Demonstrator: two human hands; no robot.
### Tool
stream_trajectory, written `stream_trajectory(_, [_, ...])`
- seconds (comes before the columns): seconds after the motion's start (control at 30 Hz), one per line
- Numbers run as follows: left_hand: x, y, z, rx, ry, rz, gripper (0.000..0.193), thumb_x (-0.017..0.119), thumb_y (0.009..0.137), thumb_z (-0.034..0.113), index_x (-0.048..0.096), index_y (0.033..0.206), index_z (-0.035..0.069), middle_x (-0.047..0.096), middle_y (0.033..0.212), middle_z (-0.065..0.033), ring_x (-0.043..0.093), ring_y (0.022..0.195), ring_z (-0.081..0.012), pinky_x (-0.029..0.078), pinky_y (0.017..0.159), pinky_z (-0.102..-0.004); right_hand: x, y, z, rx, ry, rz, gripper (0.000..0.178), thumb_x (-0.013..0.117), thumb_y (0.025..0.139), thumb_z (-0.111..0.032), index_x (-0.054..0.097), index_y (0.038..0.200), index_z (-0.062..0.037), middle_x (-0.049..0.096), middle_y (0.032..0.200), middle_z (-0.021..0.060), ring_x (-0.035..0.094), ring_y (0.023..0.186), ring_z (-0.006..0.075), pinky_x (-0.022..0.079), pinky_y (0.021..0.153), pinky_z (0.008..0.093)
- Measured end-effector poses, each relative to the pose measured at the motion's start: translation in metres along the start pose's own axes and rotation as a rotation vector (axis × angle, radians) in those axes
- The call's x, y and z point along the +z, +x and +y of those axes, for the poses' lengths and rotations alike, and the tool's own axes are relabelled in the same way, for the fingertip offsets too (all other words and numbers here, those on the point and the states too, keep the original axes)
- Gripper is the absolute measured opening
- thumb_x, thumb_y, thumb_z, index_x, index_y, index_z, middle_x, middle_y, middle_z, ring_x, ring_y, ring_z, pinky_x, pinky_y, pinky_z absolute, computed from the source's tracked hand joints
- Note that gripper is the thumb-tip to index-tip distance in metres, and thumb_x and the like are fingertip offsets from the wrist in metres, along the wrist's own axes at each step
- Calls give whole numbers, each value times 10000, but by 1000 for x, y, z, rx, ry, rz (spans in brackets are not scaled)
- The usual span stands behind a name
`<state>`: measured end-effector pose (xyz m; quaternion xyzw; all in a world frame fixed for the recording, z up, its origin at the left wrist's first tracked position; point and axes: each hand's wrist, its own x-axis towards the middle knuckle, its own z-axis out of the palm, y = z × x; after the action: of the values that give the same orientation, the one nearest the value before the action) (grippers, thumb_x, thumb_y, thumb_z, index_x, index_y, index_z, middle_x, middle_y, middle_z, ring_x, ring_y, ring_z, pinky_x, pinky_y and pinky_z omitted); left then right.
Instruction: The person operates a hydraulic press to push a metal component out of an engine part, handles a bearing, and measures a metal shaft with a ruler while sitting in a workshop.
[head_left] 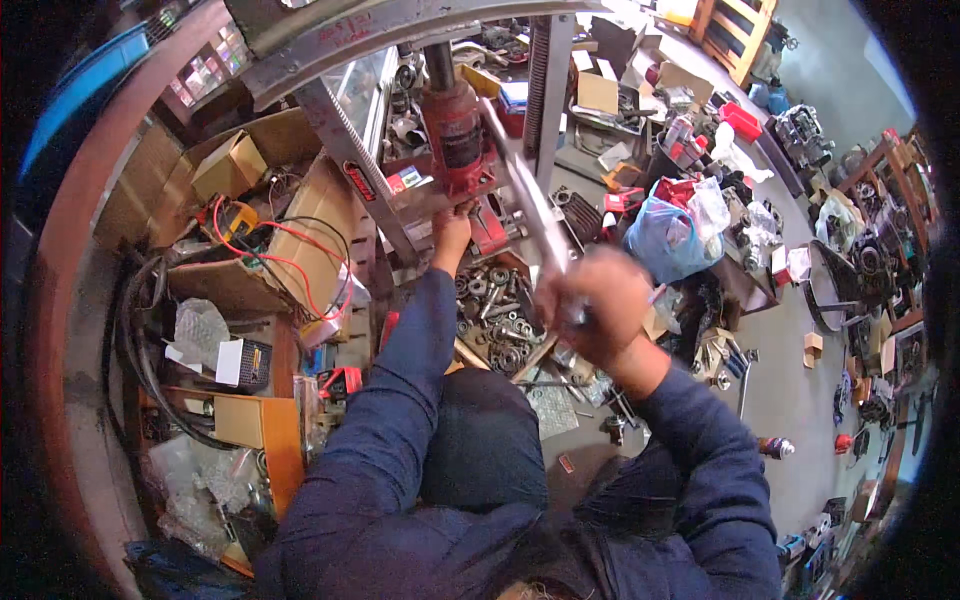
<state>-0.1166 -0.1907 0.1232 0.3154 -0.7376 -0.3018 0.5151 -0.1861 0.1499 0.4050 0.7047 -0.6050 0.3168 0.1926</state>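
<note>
A red bottle jack (458, 140) stands upright inside a metal press frame (345, 150). From its side a long silver jack handle (528, 195) slopes down toward me. My right hand (600, 305), blurred by motion, is wrapped around the lower end of this handle. My left hand (452, 238) reaches up to the jack's base, its fingers closed against something small there that I cannot make out. Just right of those fingers is a red metal piece (488, 232) below the jack.
Below the press lies a heap of bearings and metal parts (500, 310). An open cardboard box (250, 270) with red and black cables stands to the left. On the right are a blue plastic bag (665, 240) and a spray can (775, 447) on the floor.
</note>
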Motion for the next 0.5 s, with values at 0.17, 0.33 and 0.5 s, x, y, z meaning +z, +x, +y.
stream_trajectory(0.17, [5,-8,37,29,32,-5,198,705,911,257,748,999,84,736,963,-149,688,921,-355,505,788,-440,-28,141,24,107,423,621,222,804,850,-168,684,972,-27,697,767,110,666,623,203,518,621,272])
stream_trajectory(0.33, [5,-1,34,-12,24,-39,184,707,908,235,748,1005,83,731,964,-153,672,913,-390,497,797,-483,64,-69,14,-90,238,184,332,851,608,-167,724,914,-142,517,614,17,556,509,198,440,472,337])
stream_trajectory(0.5, [5,-10,21,-105,4,-3,197,674,930,246,742,1031,91,732,987,-149,672,944,-373,492,825,-469,-7,63,7,-75,178,520,227,823,747,-172,704,915,-77,601,687,51,586,542,201,462,507,328])
